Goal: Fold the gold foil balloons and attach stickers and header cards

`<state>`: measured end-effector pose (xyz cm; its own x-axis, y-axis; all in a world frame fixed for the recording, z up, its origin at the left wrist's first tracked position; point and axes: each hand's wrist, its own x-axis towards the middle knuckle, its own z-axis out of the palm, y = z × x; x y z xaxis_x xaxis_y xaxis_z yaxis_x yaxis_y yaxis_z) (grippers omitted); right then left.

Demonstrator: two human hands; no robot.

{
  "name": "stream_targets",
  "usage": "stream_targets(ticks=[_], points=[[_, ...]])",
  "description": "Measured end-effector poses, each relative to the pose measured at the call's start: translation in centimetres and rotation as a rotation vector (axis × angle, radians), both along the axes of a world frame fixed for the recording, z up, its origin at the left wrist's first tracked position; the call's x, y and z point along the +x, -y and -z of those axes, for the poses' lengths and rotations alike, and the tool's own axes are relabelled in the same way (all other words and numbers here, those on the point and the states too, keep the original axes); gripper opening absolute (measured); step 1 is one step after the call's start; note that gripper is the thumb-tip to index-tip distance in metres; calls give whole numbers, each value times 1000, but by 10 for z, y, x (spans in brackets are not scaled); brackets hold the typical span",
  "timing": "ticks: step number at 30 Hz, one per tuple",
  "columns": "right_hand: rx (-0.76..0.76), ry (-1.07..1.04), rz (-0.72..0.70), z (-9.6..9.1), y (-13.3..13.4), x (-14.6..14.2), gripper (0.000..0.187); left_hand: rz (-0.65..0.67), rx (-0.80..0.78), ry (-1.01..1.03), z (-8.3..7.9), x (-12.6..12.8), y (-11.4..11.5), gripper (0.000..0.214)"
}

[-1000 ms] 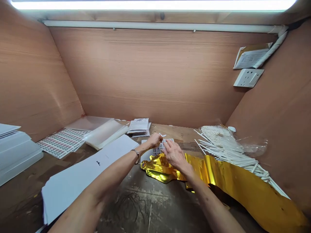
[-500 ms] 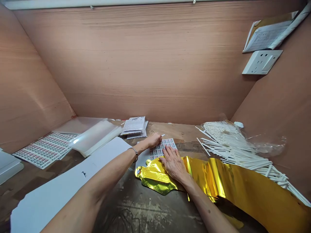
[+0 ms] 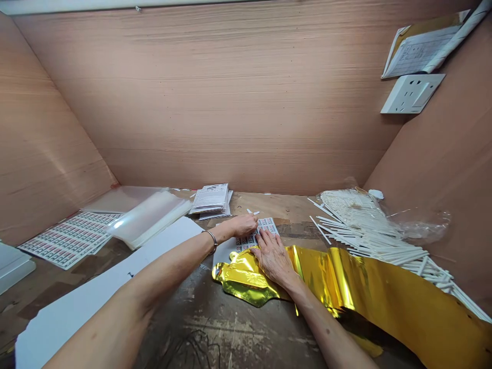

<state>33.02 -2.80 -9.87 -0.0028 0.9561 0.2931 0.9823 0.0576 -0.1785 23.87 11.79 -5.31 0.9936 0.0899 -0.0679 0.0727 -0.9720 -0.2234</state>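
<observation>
My left hand (image 3: pixel 243 225) rests on a small sticker sheet (image 3: pixel 265 225) at the middle of the bench, its fingers curled in a pinch at the sheet's left part; what they hold is too small to make out. My right hand (image 3: pixel 273 255) lies flat with fingers spread, pressing the lower edge of that sheet and the top of a gold foil piece (image 3: pixel 346 287). The foil runs from under my right hand off to the lower right. A silver bangle (image 3: pixel 212 240) sits on my left wrist.
A heap of white sticks (image 3: pixel 369 230) in clear plastic lies at the right. A white card sheet (image 3: pixel 115 287), clear bags (image 3: pixel 148 215), a large sticker sheet (image 3: pixel 69 237) and a stack of printed leaflets (image 3: pixel 211 199) lie left and behind. A wall socket (image 3: pixel 411 93) is on the right wall.
The view has tilted down and the lamp has left the frame. My right hand flattened onto the foil and the sheet's edge. My left hand stays pinched at the sticker sheet.
</observation>
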Motion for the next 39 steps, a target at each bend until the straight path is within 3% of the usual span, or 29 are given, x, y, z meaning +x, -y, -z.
stream_targets(ticks=[2, 4, 8, 12, 15, 19, 24, 27, 31, 34, 39], points=[[11, 4, 0, 1, 0, 0, 48, 20, 40, -7, 2, 1, 1, 16], [25, 7, 3, 1, 1, -1, 48, -17, -18, 37, 5, 2, -1, 13], [47, 10, 9, 2, 1, -2, 46, -288, -219, 291, 8, 2, -15, 10], [45, 20, 7, 4, 0, 0, 45, -445, -217, 450, -5, -8, -25, 20], [27, 25, 9, 4, -1, 0, 45, -488, -292, 621, -17, -27, -16, 21], [-23, 20, 11, 4, -3, 2, 44, -368, -398, 758, -23, -67, 25, 17], [-117, -9, -24, -1, -5, 6, 41, -211, -261, 501, -17, -118, 89, 18], [-118, -12, -30, -10, -7, 6, 40, -153, -108, 329, -11, -137, 112, 20], [-46, -20, 5, -30, -4, 1, 37, 1, 69, 182, -6, -144, 121, 23], [10, -46, -58, -41, 7, -8, 33, 115, 133, 124, -6, -141, 119, 23], [15, -114, -169, -40, 32, -26, 27, 236, 141, 146, -11, -135, 114, 22]])
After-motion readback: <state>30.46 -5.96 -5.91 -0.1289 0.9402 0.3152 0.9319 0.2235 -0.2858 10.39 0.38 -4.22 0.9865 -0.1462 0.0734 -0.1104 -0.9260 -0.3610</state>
